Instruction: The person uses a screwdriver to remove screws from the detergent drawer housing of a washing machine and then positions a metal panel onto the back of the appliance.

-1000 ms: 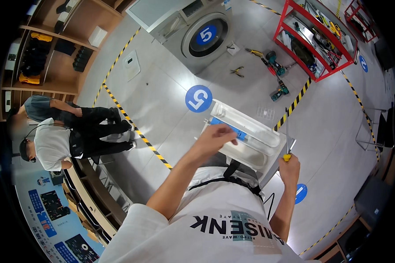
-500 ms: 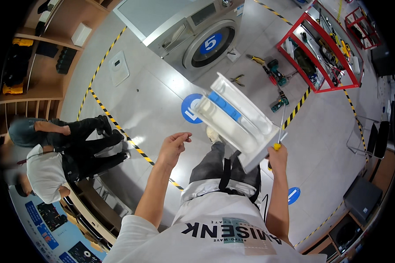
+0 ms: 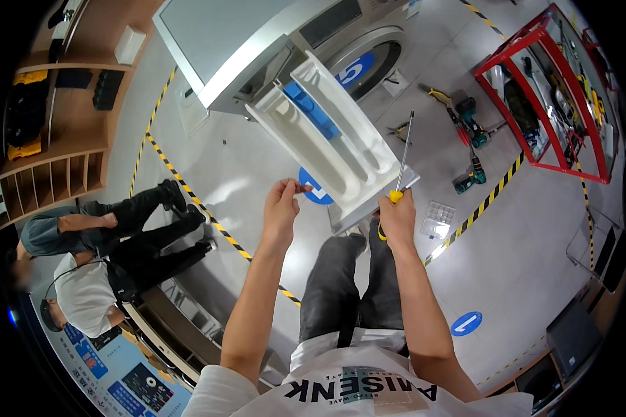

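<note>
Grey workshop floor (image 3: 535, 250), yellow-black tape lines crossing it. White detergent drawer (image 3: 327, 142) is sticking out of the washing machine (image 3: 257, 42), just ahead of both hands. Right hand (image 3: 396, 219) is gripping a yellow-handled screwdriver (image 3: 400, 163), shaft pointing up over the drawer. Left hand (image 3: 282, 205) is pinching its fingertips together; contents too small to tell. Power drills (image 3: 469, 149) are lying right, near the red rack (image 3: 556, 90).

Against the far side, a red tool rack (image 3: 535, 83) behind yellow-black floor tape (image 3: 476, 208). Near it on the grey floor: cordless drills (image 3: 469, 121), pliers (image 3: 398, 129), a clear parts box (image 3: 438, 219). At left, wooden shelving (image 3: 49, 174) and two seated people (image 3: 97, 257). Lower right, a blue arrow marker (image 3: 466, 324).
</note>
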